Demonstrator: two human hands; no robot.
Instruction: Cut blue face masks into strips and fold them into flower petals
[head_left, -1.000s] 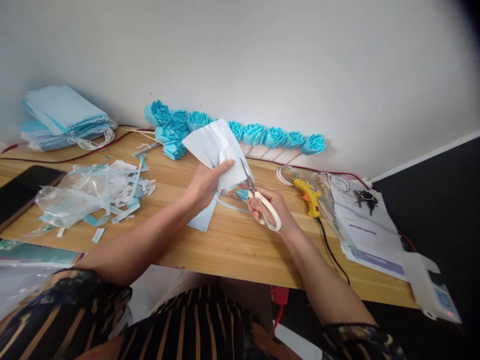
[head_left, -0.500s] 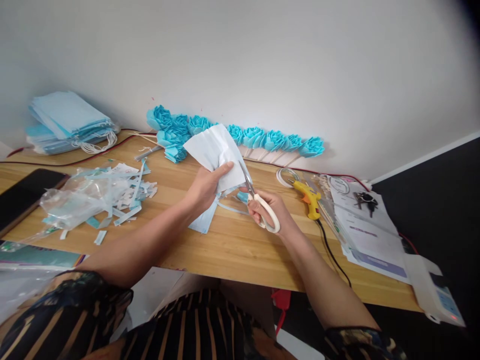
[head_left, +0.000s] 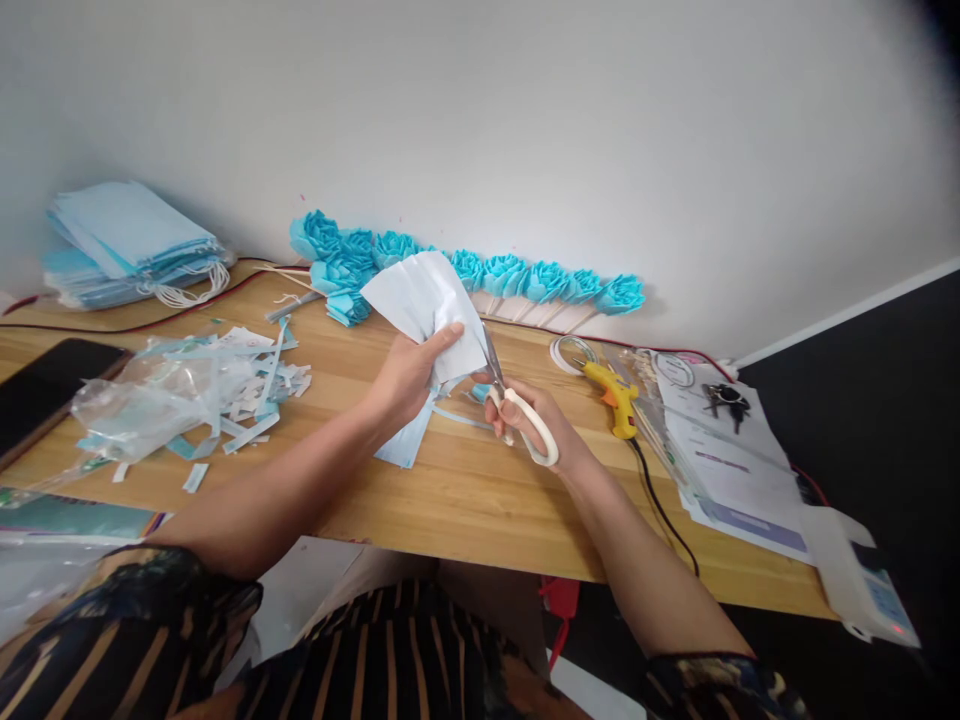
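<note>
My left hand (head_left: pixel 412 370) pinches a pale blue-white sheet (head_left: pixel 427 295) between thumb and fingers, above the middle of the table. Fingers of my right hand (head_left: pixel 529 415) are wrapped round the white handles of the scissors (head_left: pixel 536 440), whose blades lie along the right edge of the sheet. Beneath the hands a pale blue strip (head_left: pixel 405 442) rests on the wood. Several blue flowers (head_left: pixel 504 275) on sticks lean in a row along the wall behind the sheet.
On the left are stacked blue masks (head_left: pixel 131 235), a clear plastic bag (head_left: pixel 161 390) with scraps, and a black phone (head_left: pixel 56 390). A yellow glue gun (head_left: pixel 619 400), papers (head_left: pixel 727 455) and keys (head_left: pixel 727 400) lie on the right of the table (head_left: pixel 480 510).
The scissors' handles have spread apart a little and the fingers in them have shifted. The sheet has bent slightly. The whole view has moved a little.
</note>
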